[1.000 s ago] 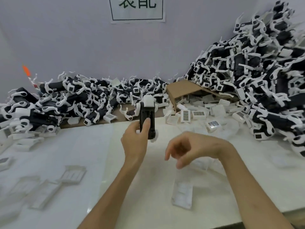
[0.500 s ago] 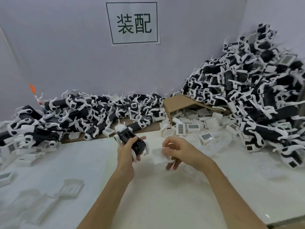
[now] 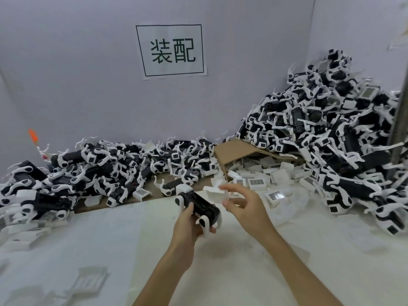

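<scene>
Far left, a low heap of black-and-white clip units is seen banked along the wall on the white bench. At centre, a black oblong plastic body with white clip arms is gripped in the left hand, fingers curled round it, just above the bench. Right beside it, a small white plastic cap is pinched between thumb and forefinger of the right hand. The fitting step is judged to be in hand: next, the cap must be lined up square with the body and pressed home. Further right, a brown cardboard box is seen tipped on its side, with loose white coded caps spilling from its mouth. Beyond it, a taller heap of like units is piled against the corner.
</scene>
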Available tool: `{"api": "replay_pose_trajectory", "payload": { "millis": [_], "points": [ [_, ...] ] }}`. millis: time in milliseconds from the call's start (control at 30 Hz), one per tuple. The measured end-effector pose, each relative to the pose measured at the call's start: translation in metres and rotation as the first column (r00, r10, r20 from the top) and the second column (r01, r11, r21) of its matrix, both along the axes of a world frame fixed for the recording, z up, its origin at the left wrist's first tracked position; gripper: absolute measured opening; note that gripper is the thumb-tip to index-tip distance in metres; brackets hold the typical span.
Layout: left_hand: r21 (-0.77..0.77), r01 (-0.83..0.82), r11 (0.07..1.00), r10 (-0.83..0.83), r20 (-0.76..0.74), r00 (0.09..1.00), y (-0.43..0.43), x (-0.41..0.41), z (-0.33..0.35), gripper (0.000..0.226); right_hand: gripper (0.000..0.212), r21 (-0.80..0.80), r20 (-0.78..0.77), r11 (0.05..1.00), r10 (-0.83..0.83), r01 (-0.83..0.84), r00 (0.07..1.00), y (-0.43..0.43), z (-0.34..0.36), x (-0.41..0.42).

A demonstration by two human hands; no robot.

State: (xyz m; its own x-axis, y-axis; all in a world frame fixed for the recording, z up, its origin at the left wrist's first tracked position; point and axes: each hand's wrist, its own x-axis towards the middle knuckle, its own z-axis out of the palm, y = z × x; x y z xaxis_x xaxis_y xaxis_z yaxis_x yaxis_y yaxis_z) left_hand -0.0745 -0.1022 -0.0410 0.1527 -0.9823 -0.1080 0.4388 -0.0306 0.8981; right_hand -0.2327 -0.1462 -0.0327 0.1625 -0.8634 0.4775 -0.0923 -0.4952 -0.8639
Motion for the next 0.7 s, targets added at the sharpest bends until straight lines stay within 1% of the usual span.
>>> {"api": "replay_pose_trajectory", "payload": {
  "millis": [33,67,133,200,367,433,567,700],
  "points": [
    [-0.015,0.004,1.0,-0.004,0.001,1.0,0.0,-0.001,0.0,0.026,0.035,0.003,0.001,1.0,0.021,-0.021,1.0,0.001,0.0,0.001],
    [-0.037,0.013,0.999,-0.012,0.035,0.999,0.001,-0.001,-0.001,0.026,0.038,0.006,-0.005,0.999,0.034,-0.034,0.999,0.001,0.0,0.001],
    [-0.088,0.045,0.995,-0.028,0.188,0.982,0.002,-0.002,-0.002,0.027,0.039,0.012,-0.026,0.999,0.041,-0.04,0.999,0.001,-0.001,0.002],
    [-0.114,0.064,0.991,-0.029,0.282,0.959,0.003,-0.003,-0.003,0.026,0.034,0.026,-0.031,0.998,0.055,-0.054,0.998,0.001,-0.001,0.003],
    [-0.128,0.088,0.988,-0.039,0.343,0.938,0.007,-0.006,-0.001,0.024,0.019,0.091,0.01,0.989,0.119,-0.12,0.993,0.001,0.001,0.0],
    [-0.142,0.088,0.986,-0.031,0.361,0.932,0.007,-0.007,0.0,0.024,0.02,0.111,0.009,0.985,0.129,-0.13,0.992,0.002,0.002,-0.001],
    [-0.167,0.081,0.983,-0.012,0.382,0.924,0.01,-0.007,0.002,0.021,0.027,0.091,-0.02,0.984,0.153,-0.15,0.988,0.005,0.006,-0.004],
    [-0.177,0.065,0.982,0.018,0.43,0.903,0.012,-0.007,0.002,0.018,0.021,0.094,0.04,0.983,0.154,-0.157,0.987,0.005,0.008,-0.005]
  ]
}}
